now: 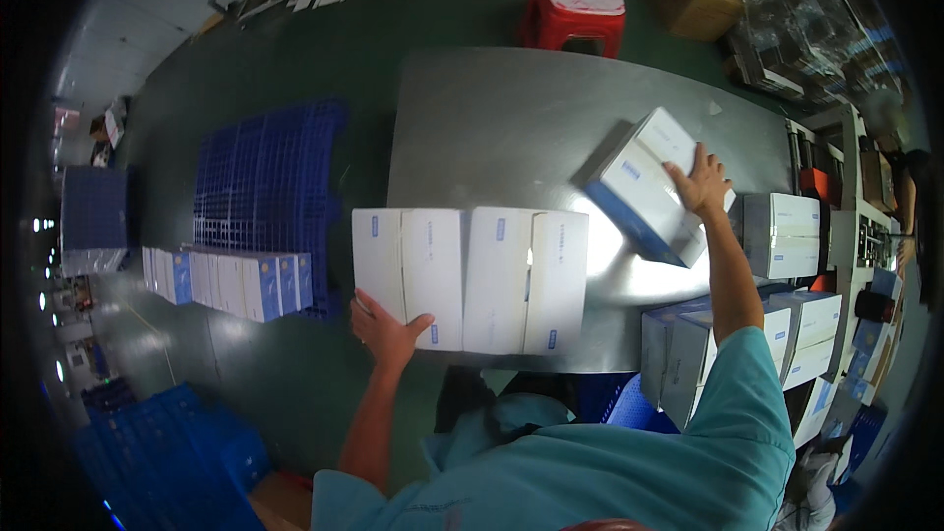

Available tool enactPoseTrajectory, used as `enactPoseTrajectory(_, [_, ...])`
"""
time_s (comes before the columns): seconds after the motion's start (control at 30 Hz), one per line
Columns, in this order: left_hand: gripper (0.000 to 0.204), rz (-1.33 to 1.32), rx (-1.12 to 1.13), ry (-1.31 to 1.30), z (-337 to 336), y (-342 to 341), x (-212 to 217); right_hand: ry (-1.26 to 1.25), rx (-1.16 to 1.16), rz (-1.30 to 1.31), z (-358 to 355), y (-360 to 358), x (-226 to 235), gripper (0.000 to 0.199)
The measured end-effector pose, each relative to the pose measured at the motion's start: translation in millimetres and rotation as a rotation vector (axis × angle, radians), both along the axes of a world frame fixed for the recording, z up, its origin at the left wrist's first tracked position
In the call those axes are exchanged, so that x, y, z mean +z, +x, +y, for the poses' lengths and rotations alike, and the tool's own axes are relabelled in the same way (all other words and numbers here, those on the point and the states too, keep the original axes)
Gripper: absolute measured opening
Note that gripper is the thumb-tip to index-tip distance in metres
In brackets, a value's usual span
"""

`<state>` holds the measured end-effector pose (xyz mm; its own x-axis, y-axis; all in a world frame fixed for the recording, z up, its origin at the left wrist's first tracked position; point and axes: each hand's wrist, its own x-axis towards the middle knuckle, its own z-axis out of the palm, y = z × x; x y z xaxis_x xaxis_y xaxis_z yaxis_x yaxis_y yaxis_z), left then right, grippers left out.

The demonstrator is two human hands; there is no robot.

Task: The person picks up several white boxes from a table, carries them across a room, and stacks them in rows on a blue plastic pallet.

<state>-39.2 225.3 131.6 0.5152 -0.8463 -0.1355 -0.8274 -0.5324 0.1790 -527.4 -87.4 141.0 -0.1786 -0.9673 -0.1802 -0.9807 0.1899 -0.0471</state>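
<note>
The right hand (700,185) lies flat on a white carton with a blue edge (644,192) that sits askew at the far right of the steel bench (492,108), fingers spread over its top, not pinching. The left hand (385,329) cups the near left corner of a row of white cartons (470,278) lying side by side near the bench's front edge, fingers curled against the side. To do this well, I'd say turn the skewed carton square before sliding it left, keep the palm flat so it doesn't tip, and brace the row steady.
</note>
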Motion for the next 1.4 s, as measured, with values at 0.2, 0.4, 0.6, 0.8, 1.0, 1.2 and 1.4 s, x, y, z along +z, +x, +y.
enactPoseTrajectory(0.2, [0.132,-0.016,-0.013,-0.051,0,1,0,-0.083,-0.287,0.024,29,24,-15,0.098])
enactPoseTrajectory(0.4, [0.135,0.112,0.01,0.019,-4,4,7,-0.1,-0.612,0.05,120,104,-13,0.099])
enactPoseTrajectory(0.6, [0.129,0.119,-0.272,-0.084,-33,78,4,-0.117,-0.828,0.102,219,136,-25,0.105])
enactPoseTrajectory(0.8, [0.115,-0.11,-0.861,-0.14,-40,115,14,-0.257,-0.645,-0.057,328,168,-28,0.098])
enactPoseTrajectory(1.0, [0.108,-0.011,-1.377,-0.022,-17,82,33,0.007,0.205,-0.179,396,242,22,0.119])
enactPoseTrajectory(1.2, [0.115,-0.11,-1.433,-0.147,-17,90,4,0.032,0.265,-0.223,402,247,10,0.131])
enactPoseTrajectory(1.4, [0.114,-0.129,-1.393,-0.164,-39,70,-2,-0.226,0.203,-0.241,394,236,-14,0.102])
